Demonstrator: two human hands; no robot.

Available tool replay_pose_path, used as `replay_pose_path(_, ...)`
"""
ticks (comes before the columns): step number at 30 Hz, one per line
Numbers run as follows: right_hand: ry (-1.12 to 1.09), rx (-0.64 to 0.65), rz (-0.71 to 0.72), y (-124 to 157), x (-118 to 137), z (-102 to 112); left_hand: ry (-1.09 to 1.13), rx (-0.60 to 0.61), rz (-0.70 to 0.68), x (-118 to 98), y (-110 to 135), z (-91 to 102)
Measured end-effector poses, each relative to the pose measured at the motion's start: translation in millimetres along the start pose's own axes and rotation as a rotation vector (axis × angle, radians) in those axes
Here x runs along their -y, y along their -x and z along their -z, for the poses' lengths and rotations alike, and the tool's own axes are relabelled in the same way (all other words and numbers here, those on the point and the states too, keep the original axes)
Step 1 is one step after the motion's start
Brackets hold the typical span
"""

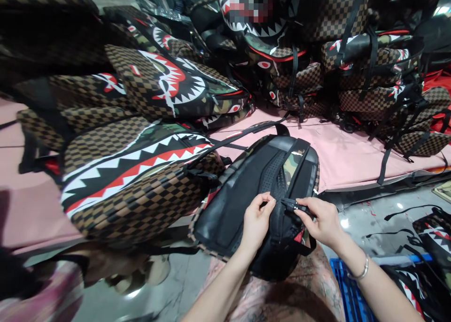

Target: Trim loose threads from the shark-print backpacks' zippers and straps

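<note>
In the head view, the left hand (256,221) has its thumb and forefinger brought together at a padded black shoulder strap (277,218); whatever lies between those fingertips is too small to make out. Just to its right, the right hand (322,221) pinches a small black plastic buckle (290,204) between thumb and fingers, and a silvery bracelet (364,268) circles the wrist behind that grip.

Directly beneath both hands is the backpack being handled, black-backed with brown-checked edging (225,218). It lies with its back panel up, tilted, its far end towards the table and its near end over pink patterned fabric (317,291) below the grip. A strip of green-and-tan camouflage material (291,164) shows just beyond the fingertips, between black straps.

Left of the grip, near the handled bag, a brown-checked backpack with a red, white and black toothed-mouth print (134,172) lies on a pink-covered table (352,160). Farther off, beyond it and to the left of the hands, another checked backpack with a similar print (165,80) rests on other bags. Well beyond the grip and to its right, a stack of checked and camouflage backpacks (369,78) stands on the same table. Below the right hand, near the forearm, is a blue plastic crate (338,270).
</note>
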State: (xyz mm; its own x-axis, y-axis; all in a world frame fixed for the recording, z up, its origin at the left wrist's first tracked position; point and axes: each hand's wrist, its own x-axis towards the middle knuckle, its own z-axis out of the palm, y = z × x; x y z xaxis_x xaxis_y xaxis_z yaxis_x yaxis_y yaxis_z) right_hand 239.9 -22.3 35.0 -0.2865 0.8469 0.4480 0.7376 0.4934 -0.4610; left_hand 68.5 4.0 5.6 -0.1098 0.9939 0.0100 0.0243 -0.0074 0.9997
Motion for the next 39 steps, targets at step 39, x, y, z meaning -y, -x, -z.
replay_pose_path(39,-0.575,0.042,-0.409,-36,32,-49,0.264,-0.186,0.181,14,58,25.6)
